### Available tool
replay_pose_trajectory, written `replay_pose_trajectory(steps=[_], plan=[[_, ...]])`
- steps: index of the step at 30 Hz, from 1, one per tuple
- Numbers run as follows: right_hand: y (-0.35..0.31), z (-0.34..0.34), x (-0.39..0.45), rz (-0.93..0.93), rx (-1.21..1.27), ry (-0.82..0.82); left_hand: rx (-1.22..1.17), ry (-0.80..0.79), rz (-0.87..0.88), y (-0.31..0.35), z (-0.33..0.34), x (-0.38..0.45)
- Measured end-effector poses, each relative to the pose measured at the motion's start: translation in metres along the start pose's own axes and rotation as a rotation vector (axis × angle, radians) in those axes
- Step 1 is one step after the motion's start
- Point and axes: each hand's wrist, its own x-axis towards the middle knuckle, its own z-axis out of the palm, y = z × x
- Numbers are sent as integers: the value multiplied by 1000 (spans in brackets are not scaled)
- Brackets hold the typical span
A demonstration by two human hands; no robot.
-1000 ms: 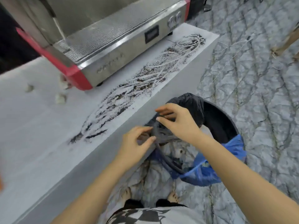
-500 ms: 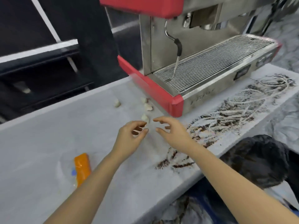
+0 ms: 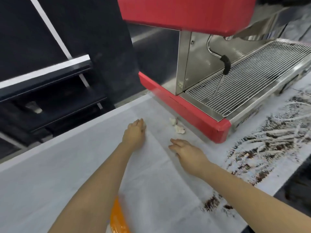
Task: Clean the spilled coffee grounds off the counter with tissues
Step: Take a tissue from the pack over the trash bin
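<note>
Two tissue wads point(image 3: 177, 125) are all I can count for sure, both sitting mid-frame right against the red base of the espresso machine point(image 3: 198, 121). There might be a third under your left hand point(image 3: 134, 134), which is curled palm-down on the counter point(image 3: 50, 174) at about the centre of the frame, but I can't tell if it's actually got anything. Your right hand point(image 3: 186, 153) is flat and loose with fingers stretched out toward the wads, holding nothing, not touching them yet.

My take on the step: you're gathering tissues before wiping. Scoop both wads in one go with the right hand, since they're nearly touching each other. Bunch them into one fat pad so you're not chasing grounds with a tiny scrap.

Grounds point(image 3: 269, 145) are one big smeared patch along the right side of the frame, in front of the machine, plus a smaller streak point(image 3: 212, 203) lower right near the counter edge. Wipe inward and lift, don't push sideways, or you'll just smear it more or sweep it off the edge.

One orange packet point(image 3: 117, 219) at the bottom of the frame, partly under your left forearm. Looks like it could be the tissue pack, so grab fresh ones there if the wads are used up.
</note>
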Motion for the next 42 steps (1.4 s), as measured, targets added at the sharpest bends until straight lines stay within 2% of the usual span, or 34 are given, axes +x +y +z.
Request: replay_pose_trajectory(steps=[5, 7, 10, 13, 16, 20, 25, 28, 33, 38, 42], plan=[[3, 4, -14, -42, 8, 81, 40, 79, 168, 3, 13, -24], [5, 2, -25, -53, 137, 139, 31, 69, 198, 13, 10, -43], [10, -5, -58, -13, 408, 277, -114, 56, 236, 41, 5, -80], [23, -24, -107, 99, 614, 331, -326, 34, 306, 91, 2, -128], [48, -45, -168, 235, 697, 368, -518, -20, 353, 155, 16, -173], [102, -67, -262, 469, 638, 380, -692, -154, 434, 245, 60, -219], [179, -85, -385, 782, 473, 430, -738, -350, 556, 360, 129, -266], [225, -88, -447, 929, 395, 398, -688, -393, 644, 421, 174, -291], [293, -71, -515, 1078, 340, 270, -458, -362, 705, 505, 241, -331], [335, -52, -540, 1049, 342, 130, -335, -395, 693, 552, 295, -354], [346, -42, -551, 982, 377, 3, -207, -418, 706, 559, 326, -359]])
